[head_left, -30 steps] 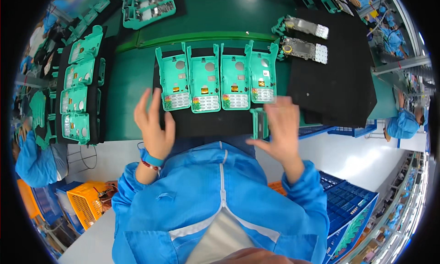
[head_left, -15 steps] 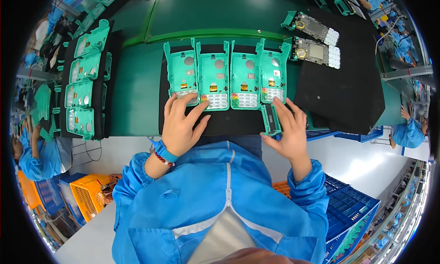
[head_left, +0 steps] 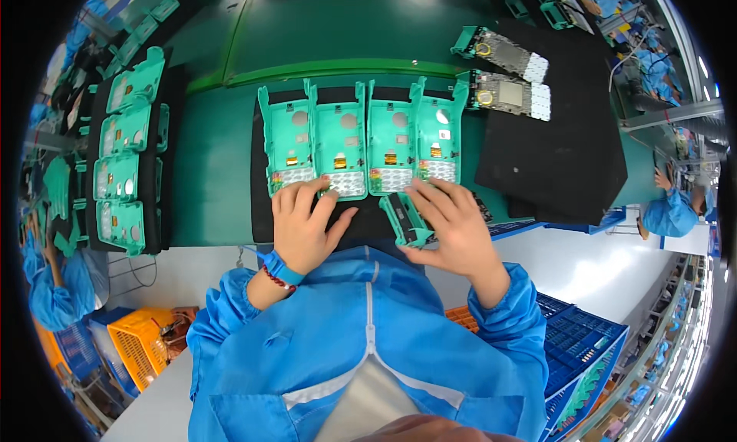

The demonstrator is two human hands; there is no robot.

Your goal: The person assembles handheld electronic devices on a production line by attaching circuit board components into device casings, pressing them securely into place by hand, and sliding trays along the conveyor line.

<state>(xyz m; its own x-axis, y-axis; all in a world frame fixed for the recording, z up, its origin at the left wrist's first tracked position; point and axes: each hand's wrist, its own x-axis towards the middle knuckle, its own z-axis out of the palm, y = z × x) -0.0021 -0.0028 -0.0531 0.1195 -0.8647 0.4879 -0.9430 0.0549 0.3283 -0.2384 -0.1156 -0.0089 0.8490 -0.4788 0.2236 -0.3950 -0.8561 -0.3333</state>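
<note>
Several open green plastic housings (head_left: 340, 139) stand side by side on a black mat (head_left: 361, 228), each with a clear button keypad (head_left: 391, 180) at its near end. My left hand (head_left: 304, 225) rests its fingertips on the keypads of the two left housings, with thumb and fingers apart. With its fingertips at the keypads of the two right housings, my right hand (head_left: 459, 233) keeps a loose green casing with a black panel (head_left: 405, 219) between thumb and fingers. That casing lies tilted just below the row. Part of it is hidden by my fingers.
Two circuit boards with white keypads (head_left: 507, 93) lie on a black sheet (head_left: 556, 162) at the right. More green housings (head_left: 123, 177) line a rack on the left. Blue crates (head_left: 580, 342) and an orange crate (head_left: 142, 342) stand below the green table (head_left: 215, 173). Co-workers sit on both sides.
My right hand has moved left along the row, and the loose green casing has gone with it and tilted. My left hand stays at the left keypads. The whole view has shifted slightly.
</note>
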